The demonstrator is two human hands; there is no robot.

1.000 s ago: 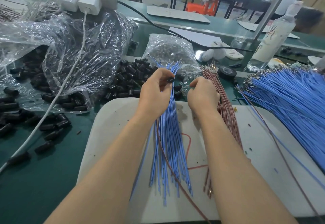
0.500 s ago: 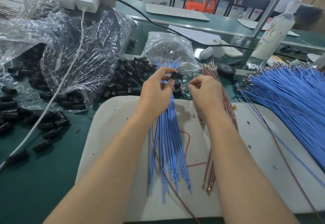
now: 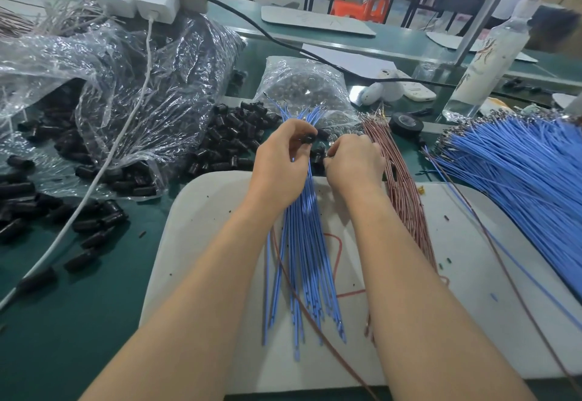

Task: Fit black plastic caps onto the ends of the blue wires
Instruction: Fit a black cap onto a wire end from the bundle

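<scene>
A bundle of blue wires point(image 3: 302, 262) lies lengthwise on the white mat point(image 3: 201, 243), its far ends fanning out past my hands. My left hand point(image 3: 277, 167) pinches a black plastic cap point(image 3: 308, 139) between thumb and fingers, just above the wires. Close to its right, my right hand point(image 3: 352, 164) has its fingers curled at the wire ends; what it holds is hidden. A heap of loose black caps point(image 3: 230, 142) lies directly left of my hands.
Brown wires point(image 3: 403, 199) lie right of my right hand, a big fan of blue wires point(image 3: 516, 180) further right. Clear plastic bags point(image 3: 132, 85) with caps, a white cable point(image 3: 104, 167), a tape roll point(image 3: 406, 125) and a bottle point(image 3: 485, 63) surround the mat.
My left hand has lifted the black cap slightly up and to the right, and my right hand has closed in towards it. The wire bundle stays where it was.
</scene>
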